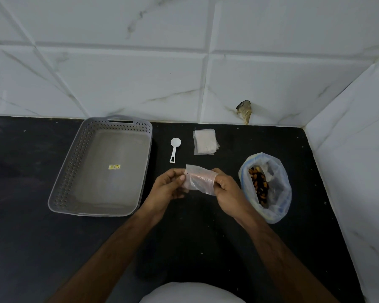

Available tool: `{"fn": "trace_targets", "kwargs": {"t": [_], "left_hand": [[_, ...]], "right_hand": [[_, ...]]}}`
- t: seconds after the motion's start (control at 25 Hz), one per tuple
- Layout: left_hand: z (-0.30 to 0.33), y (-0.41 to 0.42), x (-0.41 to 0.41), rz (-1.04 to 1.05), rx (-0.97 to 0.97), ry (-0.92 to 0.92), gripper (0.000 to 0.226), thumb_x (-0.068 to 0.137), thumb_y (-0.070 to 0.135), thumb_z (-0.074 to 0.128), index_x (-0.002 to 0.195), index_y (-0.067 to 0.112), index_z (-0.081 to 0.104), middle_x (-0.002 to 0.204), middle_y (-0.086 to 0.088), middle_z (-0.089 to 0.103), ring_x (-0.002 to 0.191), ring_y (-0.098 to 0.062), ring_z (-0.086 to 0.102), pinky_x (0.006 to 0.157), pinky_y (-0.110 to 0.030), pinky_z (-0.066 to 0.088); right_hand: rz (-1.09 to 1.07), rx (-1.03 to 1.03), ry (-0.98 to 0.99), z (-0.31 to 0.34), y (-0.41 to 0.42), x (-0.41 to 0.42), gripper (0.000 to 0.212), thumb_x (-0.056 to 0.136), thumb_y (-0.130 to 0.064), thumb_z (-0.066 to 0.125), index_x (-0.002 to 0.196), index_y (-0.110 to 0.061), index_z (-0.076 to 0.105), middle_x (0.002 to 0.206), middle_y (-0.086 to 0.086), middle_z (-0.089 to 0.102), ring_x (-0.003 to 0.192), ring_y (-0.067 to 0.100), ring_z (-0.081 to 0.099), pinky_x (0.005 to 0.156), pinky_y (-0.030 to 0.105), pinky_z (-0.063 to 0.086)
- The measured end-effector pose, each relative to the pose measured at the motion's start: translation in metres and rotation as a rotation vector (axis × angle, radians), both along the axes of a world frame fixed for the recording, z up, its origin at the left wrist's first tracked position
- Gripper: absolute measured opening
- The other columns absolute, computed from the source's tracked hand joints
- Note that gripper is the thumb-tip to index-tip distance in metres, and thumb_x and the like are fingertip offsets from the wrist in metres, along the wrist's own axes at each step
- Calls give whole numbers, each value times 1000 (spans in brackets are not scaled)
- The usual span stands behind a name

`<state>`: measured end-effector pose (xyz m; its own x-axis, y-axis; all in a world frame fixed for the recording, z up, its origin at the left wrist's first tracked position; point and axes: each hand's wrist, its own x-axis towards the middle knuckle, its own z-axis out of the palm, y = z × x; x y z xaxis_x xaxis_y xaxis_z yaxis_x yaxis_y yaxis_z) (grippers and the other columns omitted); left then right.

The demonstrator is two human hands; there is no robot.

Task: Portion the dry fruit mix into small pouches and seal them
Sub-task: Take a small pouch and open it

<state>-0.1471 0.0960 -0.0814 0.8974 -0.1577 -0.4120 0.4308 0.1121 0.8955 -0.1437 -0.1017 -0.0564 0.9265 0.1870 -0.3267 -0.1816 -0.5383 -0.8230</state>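
Head view: a person holds one small clear pouch (198, 179) above the black desk (53, 248), between a grey basket (59, 193) and the open bag of dry fruit mix (259, 184). The thin film could tear or stay stuck shut if pulled unevenly. Left hand (170, 185) pinches its left edge; right hand (224, 186) curls round its right end. A white scoop (174, 149) lies beyond, untouched.

open counter (31, 248) near front, basket (59, 193) left, mix bag (280, 206) right, wall (348, 171) beside it
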Motion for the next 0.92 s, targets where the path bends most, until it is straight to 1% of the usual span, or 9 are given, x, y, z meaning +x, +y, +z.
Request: {"fn": "trace_targets", "kwargs": {"t": [0.2, 0.28, 0.4, 0.52, 0.6, 0.68, 0.76, 0.84, 0.92], "left_hand": [[2, 2, -2, 78, -9, -7, 26, 105, 27, 49, 122, 19, 67, 117, -4, 70, 103, -25, 68, 77, -33, 57], [3, 5, 2, 67, 65, 0, 23, 103, 29, 53, 118, 18, 68, 116, -5, 69, 101, -24, 67, 73, -30, 57], [-4, 12, 5, 63, 14, 70, 20, 102, 27, 56, 111, 14, 69, 110, -7, 71, 94, -22, 67, 69, -29, 55], [-12, 21, 2, 150, -8, 74, 15, 102, 18, 55, 109, 16, 69, 113, -15, 69, 100, -32, 64, 71, -31, 55], [-11, 27, -2, 152, 102, -92, 22, 99, 13, 61, 119, 21, 63, 120, -4, 67, 115, -29, 62, 82, -29, 55], [-8, 35, -4, -74, 408, -462, 57, 89, 17, 76, 138, 25, 49, 139, 7, 53, 132, -11, 50, 104, -22, 43], [-9, 38, -1, -330, 749, -728, 88, 77, 39, 84, 149, 29, 36, 151, 10, 41, 142, -5, 35, 115, -25, 26], [-13, 34, 1, -369, 907, -826, 91, 73, 55, 78, 149, 30, 34, 145, 8, 48, 136, -8, 42, 114, -36, 30], [-19, 27, 2, -327, 931, -859, 79, 77, 59, 71, 143, 26, 41, 133, 6, 57, 124, -11, 53, 108, -40, 39]], "right_hand": [[86, -72, 53, 6, 3, 3, 21, 102, -4, 47, 114, -16, 57, 104, -10, 55, 94, 2, 56, 76, 15, 42], [143, -120, 20, 7, 6, 6, 22, 101, -2, 49, 116, -10, 62, 110, -7, 56, 98, 6, 58, 78, 15, 45], [199, -218, -75, 12, 12, 9, 20, 99, -4, 56, 114, -6, 69, 118, -4, 60, 109, 9, 60, 87, 16, 48], [147, -251, -188, 14, 19, 13, 16, 95, -9, 65, 110, -8, 71, 110, -3, 67, 103, 7, 64, 89, 20, 54], [173, -264, -237, 12, 23, 17, 9, 95, -7, 65, 100, -7, 72, 102, 1, 68, 95, 10, 66, 84, 24, 56], [247, -263, -252, 12, 26, 22, 13, 96, -3, 60, 88, -4, 70, 96, 2, 65, 89, 12, 64, 78, 27, 55], [332, -258, -197, 14, 30, 26, 18, 98, -3, 56, 85, -6, 69, 100, 1, 61, 90, 11, 61, 78, 30, 55], [423, -277, -115, 15, 37, 29, 19, 100, -6, 53, 94, -9, 70, 111, -1, 57, 98, 11, 59, 84, 30, 54], [461, -286, -84, 15, 42, 29, 20, 101, -8, 53, 105, -10, 72, 117, -1, 58, 103, 11, 59, 88, 29, 53]]}}
